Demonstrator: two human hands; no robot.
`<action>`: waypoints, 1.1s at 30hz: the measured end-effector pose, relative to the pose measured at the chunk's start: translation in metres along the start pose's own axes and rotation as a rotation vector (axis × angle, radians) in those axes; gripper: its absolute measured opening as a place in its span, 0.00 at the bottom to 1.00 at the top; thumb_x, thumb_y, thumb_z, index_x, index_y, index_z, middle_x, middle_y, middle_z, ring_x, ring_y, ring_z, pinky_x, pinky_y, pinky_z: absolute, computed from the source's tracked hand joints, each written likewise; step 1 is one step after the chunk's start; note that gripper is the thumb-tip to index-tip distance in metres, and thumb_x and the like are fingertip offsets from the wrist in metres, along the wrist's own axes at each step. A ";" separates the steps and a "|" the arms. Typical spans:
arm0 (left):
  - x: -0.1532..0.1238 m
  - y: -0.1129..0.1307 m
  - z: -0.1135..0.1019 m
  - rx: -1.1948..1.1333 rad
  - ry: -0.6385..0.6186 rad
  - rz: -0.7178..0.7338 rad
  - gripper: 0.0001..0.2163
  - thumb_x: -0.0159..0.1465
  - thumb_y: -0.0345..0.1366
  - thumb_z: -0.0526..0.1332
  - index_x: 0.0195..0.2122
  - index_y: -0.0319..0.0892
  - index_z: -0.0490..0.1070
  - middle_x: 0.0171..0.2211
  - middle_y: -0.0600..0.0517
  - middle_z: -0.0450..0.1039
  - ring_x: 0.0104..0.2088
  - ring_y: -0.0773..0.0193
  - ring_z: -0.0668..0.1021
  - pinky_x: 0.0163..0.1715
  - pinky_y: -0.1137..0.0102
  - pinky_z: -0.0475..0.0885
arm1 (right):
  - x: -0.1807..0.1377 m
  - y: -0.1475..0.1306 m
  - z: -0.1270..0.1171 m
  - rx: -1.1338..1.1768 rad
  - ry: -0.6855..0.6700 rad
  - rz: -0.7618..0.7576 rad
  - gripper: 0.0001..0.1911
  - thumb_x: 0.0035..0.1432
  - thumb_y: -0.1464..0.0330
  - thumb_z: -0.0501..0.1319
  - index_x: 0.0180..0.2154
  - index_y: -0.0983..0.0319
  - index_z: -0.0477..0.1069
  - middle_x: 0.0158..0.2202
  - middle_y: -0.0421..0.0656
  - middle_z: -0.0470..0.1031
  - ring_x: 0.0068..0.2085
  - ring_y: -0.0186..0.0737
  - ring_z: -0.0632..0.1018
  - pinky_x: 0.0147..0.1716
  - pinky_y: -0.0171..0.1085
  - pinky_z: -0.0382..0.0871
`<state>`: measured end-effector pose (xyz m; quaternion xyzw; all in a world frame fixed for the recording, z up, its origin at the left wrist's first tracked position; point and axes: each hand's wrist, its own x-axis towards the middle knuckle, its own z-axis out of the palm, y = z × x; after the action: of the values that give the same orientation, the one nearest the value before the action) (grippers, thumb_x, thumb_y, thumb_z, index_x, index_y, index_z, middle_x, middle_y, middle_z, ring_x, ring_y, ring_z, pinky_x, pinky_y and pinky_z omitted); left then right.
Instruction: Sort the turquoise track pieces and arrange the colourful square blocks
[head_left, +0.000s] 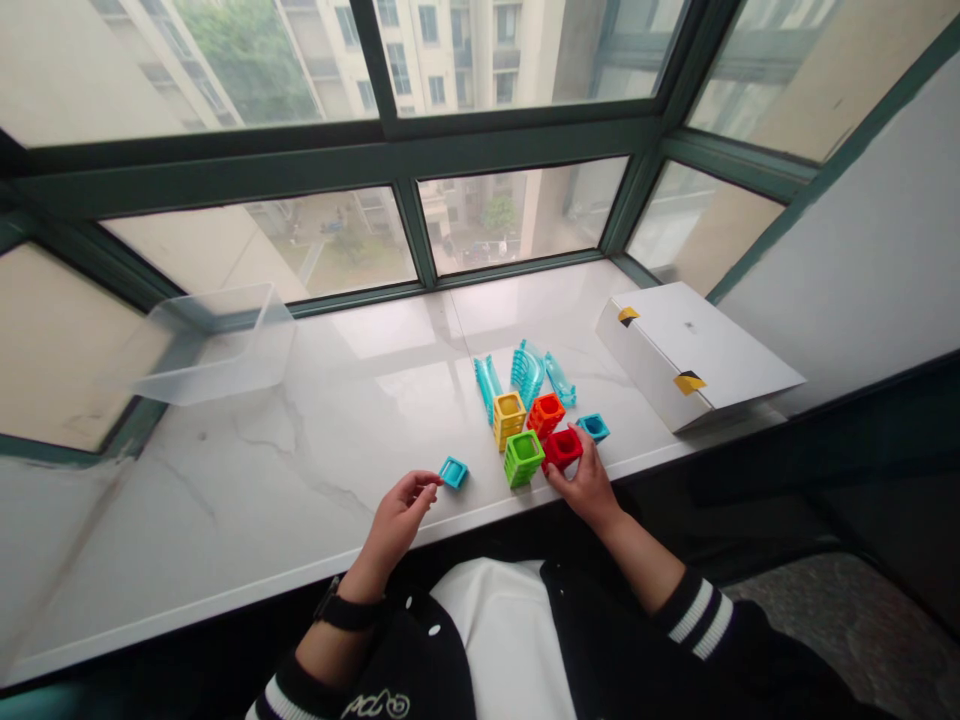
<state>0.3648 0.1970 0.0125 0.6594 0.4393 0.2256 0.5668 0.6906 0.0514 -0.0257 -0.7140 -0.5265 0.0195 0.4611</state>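
My left hand [397,518] rests on the marble sill [300,450] with curled fingers, its fingertips just beside a small blue block [454,471]. My right hand [585,482] grips a red block [562,447] standing on the sill next to a green block [523,457]. Behind them stand a yellow block [509,417], an orange block [546,413] and another small blue block [593,427]. Several translucent blue curved track pieces [525,372] lie behind the blocks.
A clear plastic bin [217,345] sits at the back left of the sill. A white cardboard box [690,350] with yellow corner tape lies at the right. Dark green window frames [420,230] run behind. The sill's front edge lies just under my wrists.
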 end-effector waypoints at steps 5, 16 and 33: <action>0.002 -0.006 -0.001 -0.005 0.005 -0.009 0.17 0.67 0.52 0.63 0.46 0.44 0.77 0.45 0.46 0.81 0.40 0.57 0.81 0.40 0.64 0.77 | 0.001 -0.004 -0.001 0.016 -0.010 0.010 0.40 0.62 0.61 0.67 0.69 0.61 0.55 0.61 0.59 0.68 0.61 0.60 0.74 0.60 0.62 0.72; 0.003 -0.009 0.000 -0.021 -0.003 -0.025 0.17 0.67 0.52 0.63 0.46 0.45 0.77 0.46 0.46 0.81 0.40 0.56 0.82 0.40 0.63 0.77 | 0.000 0.002 0.007 0.019 0.020 -0.059 0.37 0.62 0.63 0.65 0.68 0.61 0.55 0.59 0.58 0.68 0.61 0.61 0.73 0.59 0.64 0.73; 0.011 -0.017 0.013 0.348 0.150 0.264 0.14 0.66 0.42 0.64 0.52 0.48 0.74 0.52 0.46 0.72 0.52 0.54 0.77 0.47 0.60 0.79 | -0.001 0.001 0.001 0.051 -0.028 0.013 0.43 0.64 0.59 0.67 0.73 0.61 0.51 0.66 0.60 0.65 0.66 0.61 0.71 0.63 0.62 0.69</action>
<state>0.3753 0.1989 -0.0091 0.7804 0.4225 0.2669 0.3757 0.6905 0.0510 -0.0276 -0.7051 -0.5274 0.0459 0.4718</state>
